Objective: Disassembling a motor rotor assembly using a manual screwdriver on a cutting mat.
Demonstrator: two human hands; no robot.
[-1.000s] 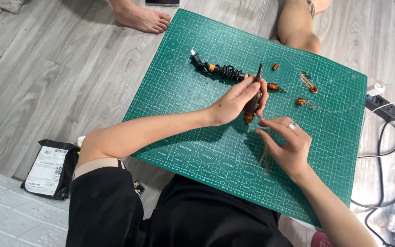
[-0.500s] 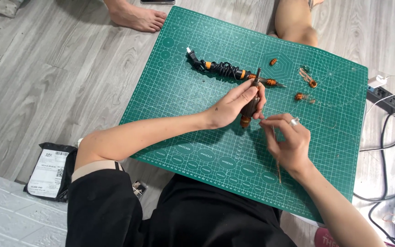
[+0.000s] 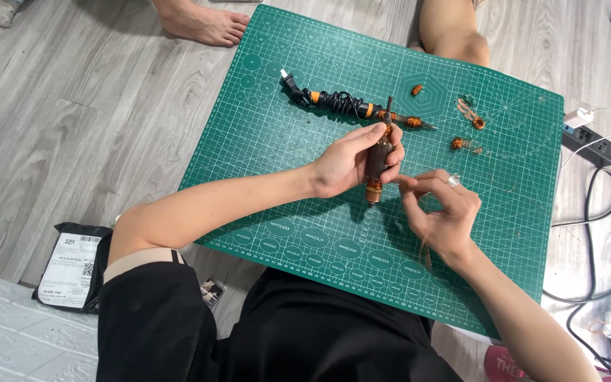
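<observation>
A black parcel [image 3: 72,265] lies on the floor left of the green cutting mat [image 3: 284,184]. Over the mat, the left hand [image 3: 348,159] wraps its fingers around a brown motor armature [image 3: 376,164], held upright. The right hand [image 3: 443,212] pinches thin copper wire beside it. Loose copper coils [image 3: 464,143] lie further right, suggesting the winding work is partway, with the armature's windings not yet finished.

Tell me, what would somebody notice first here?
Probably the big green cutting mat covering the grey wood floor. Near its middle, the left hand holds a dark motor rotor upright while the right hand pinches something thin beside it. Behind them lies a black-and-orange soldering iron.
</observation>
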